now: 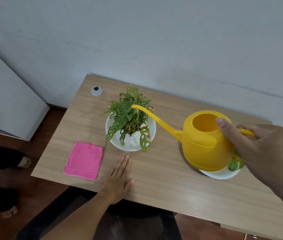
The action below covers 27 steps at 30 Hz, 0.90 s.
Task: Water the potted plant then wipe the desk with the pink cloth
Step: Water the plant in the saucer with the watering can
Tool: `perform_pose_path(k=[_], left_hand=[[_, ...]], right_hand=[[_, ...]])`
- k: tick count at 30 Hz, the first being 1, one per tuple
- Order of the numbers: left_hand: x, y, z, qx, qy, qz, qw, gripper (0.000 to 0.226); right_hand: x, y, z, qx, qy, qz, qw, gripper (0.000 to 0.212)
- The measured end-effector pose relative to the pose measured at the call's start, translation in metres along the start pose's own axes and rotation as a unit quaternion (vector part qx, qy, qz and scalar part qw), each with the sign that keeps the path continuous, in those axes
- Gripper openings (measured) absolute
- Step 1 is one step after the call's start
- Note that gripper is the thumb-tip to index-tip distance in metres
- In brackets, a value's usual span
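A green potted plant [130, 116] stands in a white pot [133, 141] near the middle of the wooden desk [163, 187]. My right hand [265, 149] grips the handle of a yellow watering can [206, 142], thumb on its rim. The can is held above the desk and its long spout tip reaches over the plant's leaves. No water stream is visible. A folded pink cloth [84, 161] lies flat left of the pot. My left hand [118, 179] rests flat on the desk near the front edge, just right of the cloth, fingers together and holding nothing.
A second white dish [222, 174] with a few green leaves sits under the can at the right. A round grey cable grommet [96, 90] is at the desk's far left corner. A wall runs behind the desk. Another person's bare feet [24, 161] are on the floor to the left.
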<state>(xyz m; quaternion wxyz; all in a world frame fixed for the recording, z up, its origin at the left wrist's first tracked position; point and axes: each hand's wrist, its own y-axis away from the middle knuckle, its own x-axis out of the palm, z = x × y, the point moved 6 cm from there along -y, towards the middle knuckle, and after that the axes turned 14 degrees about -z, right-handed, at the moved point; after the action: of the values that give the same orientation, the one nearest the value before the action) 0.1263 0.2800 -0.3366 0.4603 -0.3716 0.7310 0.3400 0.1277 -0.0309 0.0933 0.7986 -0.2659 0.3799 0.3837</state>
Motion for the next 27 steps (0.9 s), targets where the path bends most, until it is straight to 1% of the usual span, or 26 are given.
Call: perform_pose_path(k=[4,7,11,15,17,20,22,25,27], left_hand=[[0.000,0.001,-0.001,-0.001,-0.004,0.010,1.000,0.083],[-0.001,0.001,0.000,-0.004,0.002,0.003,1.000,0.082],[-0.001,0.001,0.000,-0.009,0.008,0.006,1.000,0.083],[-0.003,-0.001,-0.001,-0.008,0.011,0.020,1.000,0.084],[-0.003,-0.002,-0.001,-0.007,0.016,0.027,0.999,0.085],[-0.002,-0.003,0.002,-0.006,0.018,0.043,0.999,0.088],[-0.006,-0.003,0.002,-0.007,0.013,0.062,0.998,0.090],[-0.017,-0.004,-0.001,0.000,0.006,0.090,0.996,0.090],[-0.026,-0.005,-0.002,-0.003,0.020,0.105,0.994,0.089]], right_hand=[[-0.004,-0.006,-0.012,0.006,-0.001,-0.038,0.999,0.102],[-0.002,-0.010,-0.018,0.023,-0.015,-0.066,0.997,0.097],[0.011,-0.013,-0.019,0.039,-0.011,-0.073,0.997,0.080],[0.031,-0.011,-0.013,0.065,-0.061,-0.066,0.994,0.084],[0.039,-0.006,-0.009,0.064,-0.079,-0.065,0.993,0.080],[0.053,0.004,-0.016,0.090,-0.108,-0.040,0.989,0.086],[0.060,0.015,-0.025,0.114,-0.143,-0.034,0.983,0.089],[0.064,0.032,-0.033,0.147,-0.185,-0.034,0.971,0.088],[0.066,0.044,-0.036,0.177,-0.223,-0.038,0.958,0.087]])
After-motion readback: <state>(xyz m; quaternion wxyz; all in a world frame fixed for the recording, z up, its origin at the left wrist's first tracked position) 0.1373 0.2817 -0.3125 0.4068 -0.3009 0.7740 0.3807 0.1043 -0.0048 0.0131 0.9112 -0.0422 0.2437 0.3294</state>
